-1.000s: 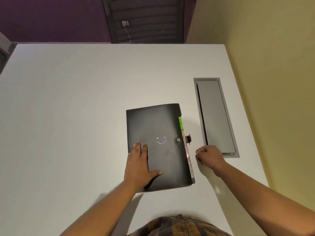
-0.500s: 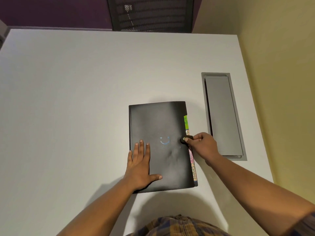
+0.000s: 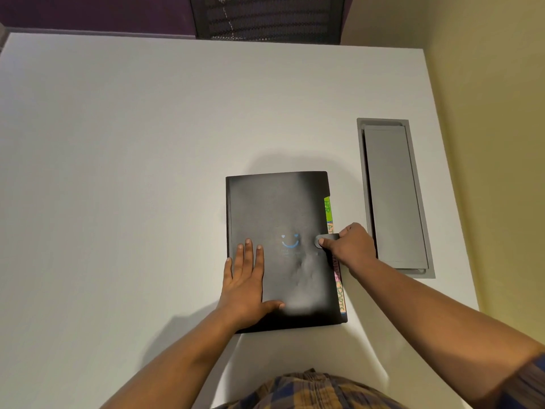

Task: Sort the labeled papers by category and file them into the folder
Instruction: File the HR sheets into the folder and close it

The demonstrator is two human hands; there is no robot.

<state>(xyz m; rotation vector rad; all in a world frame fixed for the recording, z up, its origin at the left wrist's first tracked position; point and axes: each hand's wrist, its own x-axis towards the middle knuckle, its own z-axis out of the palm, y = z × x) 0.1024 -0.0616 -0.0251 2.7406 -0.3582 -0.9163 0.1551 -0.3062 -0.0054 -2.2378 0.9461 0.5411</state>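
Note:
A black folder (image 3: 280,208) with a blue smiley on its cover lies closed on the white table (image 3: 118,172). Coloured labeled tabs (image 3: 328,208) stick out along its right edge, green at the top, pink and orange lower down. My left hand (image 3: 244,286) rests flat on the cover's lower left part, fingers spread. My right hand (image 3: 349,246) is at the right edge, with thumb and fingers pinched on the folder's snap strap (image 3: 324,239), which is folded over onto the cover. No loose papers are in sight.
A grey cable hatch (image 3: 395,196) is set into the table right of the folder. A yellow wall (image 3: 486,113) runs along the table's right edge. A black mesh chair (image 3: 265,16) stands beyond the far edge.
My right hand came from a fist on the table beside the folder, took the strap and brought it over onto the cover. The left hand has stayed flat on the cover.

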